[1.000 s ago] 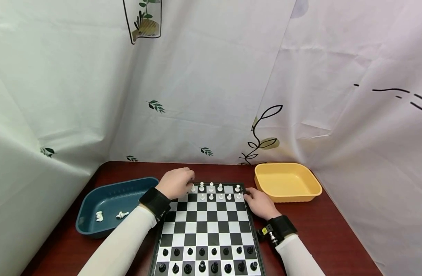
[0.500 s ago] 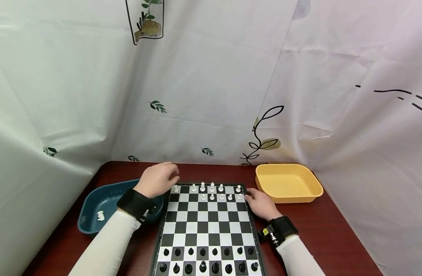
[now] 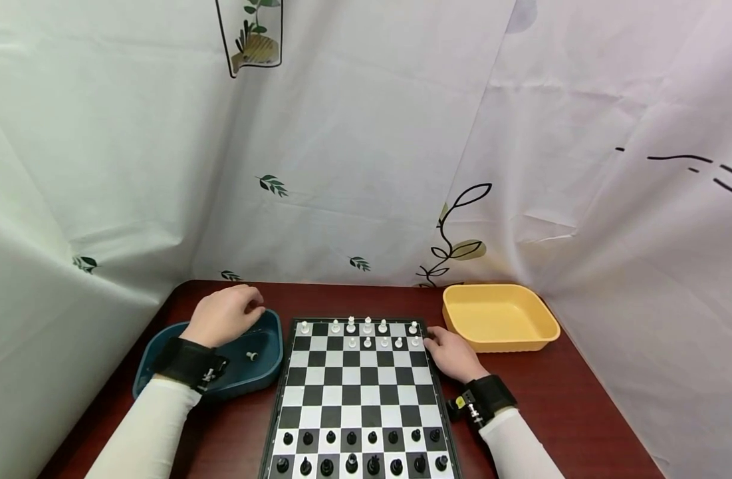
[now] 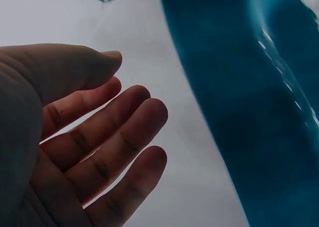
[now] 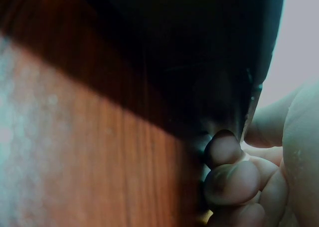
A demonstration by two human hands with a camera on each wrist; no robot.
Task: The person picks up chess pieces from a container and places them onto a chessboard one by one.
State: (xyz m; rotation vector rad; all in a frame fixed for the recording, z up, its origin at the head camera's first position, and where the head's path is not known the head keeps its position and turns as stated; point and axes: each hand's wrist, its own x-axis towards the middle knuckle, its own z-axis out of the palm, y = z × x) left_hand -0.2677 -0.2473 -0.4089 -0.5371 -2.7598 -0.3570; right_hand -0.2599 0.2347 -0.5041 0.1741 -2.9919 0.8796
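**A:** How far along does the clearing look?

**B:** Early, I'd judge. On the dark wooden table [image 3: 551,412] the chessboard [image 3: 360,392] has gaps in its far white pieces [image 3: 367,326], while the near black pieces [image 3: 350,459] fill both ranks.

**A:** And the trays?

**B:** The blue tray [image 3: 246,384] shows one white piece [image 3: 252,356]. The yellow tray [image 3: 497,344] holds none that I can see.

**A:** The hands?

**B:** The left hand [image 3: 222,318] hovers over the blue tray, fingers loose and empty. The right hand [image 3: 452,352] rests on the board's right edge, fingertips bent against it, holding nothing.
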